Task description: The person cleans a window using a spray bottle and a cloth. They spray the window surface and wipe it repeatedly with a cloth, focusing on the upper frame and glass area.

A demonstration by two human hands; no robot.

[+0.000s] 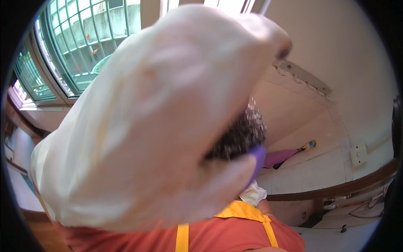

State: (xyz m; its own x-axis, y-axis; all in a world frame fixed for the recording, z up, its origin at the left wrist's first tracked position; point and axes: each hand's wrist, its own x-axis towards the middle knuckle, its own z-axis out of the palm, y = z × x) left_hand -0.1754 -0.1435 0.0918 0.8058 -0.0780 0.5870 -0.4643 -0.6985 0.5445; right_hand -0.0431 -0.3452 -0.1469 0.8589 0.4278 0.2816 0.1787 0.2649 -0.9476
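Note:
My left hand (151, 110), in a stained white glove, fills the middle of the view close to the camera, blurred. Between its thumb and fingers sits a dark, shiny scrubber (241, 135) that looks like steel wool. A purple edge of something (258, 159) shows beside the thumb; I cannot tell what it belongs to. Lower down, partly covered by the left hand, is my white-gloved right hand (254, 193) near the yellow apron (245, 211). The fingers of the right hand are hidden.
A window with a metal grille (91, 31) is at upper left. On the pale wall are a hook rail (303, 77), a hanging purple cloth-like item (280, 157) and a switch plate (358, 154). A brown trim (333, 190) runs along the lower right.

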